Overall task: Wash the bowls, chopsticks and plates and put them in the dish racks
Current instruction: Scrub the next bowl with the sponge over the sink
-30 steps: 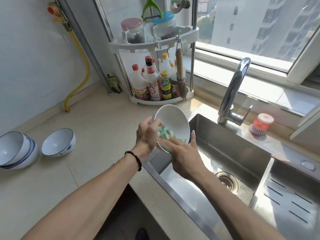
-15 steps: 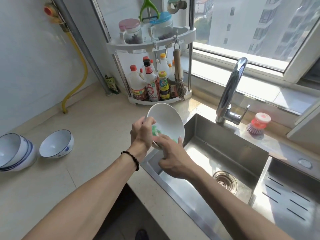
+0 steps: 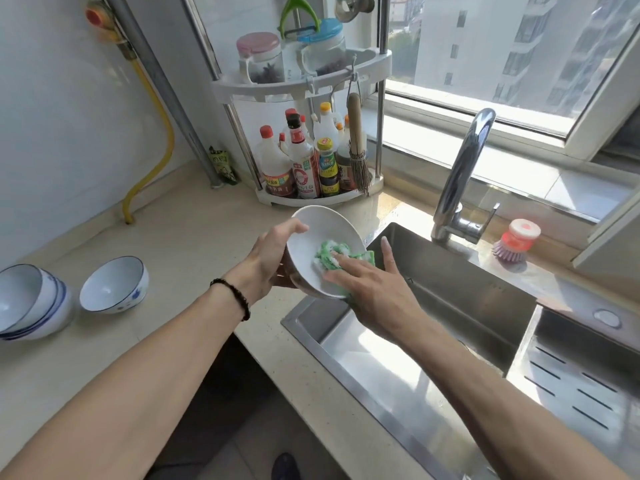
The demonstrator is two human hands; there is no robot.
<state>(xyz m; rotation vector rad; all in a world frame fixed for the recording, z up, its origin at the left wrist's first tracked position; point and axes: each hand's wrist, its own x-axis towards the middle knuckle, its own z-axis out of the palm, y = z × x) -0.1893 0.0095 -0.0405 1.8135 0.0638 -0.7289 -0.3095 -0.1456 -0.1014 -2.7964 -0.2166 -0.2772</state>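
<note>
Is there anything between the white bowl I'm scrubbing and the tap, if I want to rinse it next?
Nothing visible. The left hand holds the white bowl at the sink's left edge, the right hand presses the sponge inside, and the basin toward the tap looks clear.

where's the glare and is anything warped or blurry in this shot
Head view: sunlight from the window leaves bright patches on the sink floor and the wet counter edge; the wide-angle lens bows the rack poles and the faucet; the red valve at top left is smeared; the hands and the white bowl stay sharp.
</note>
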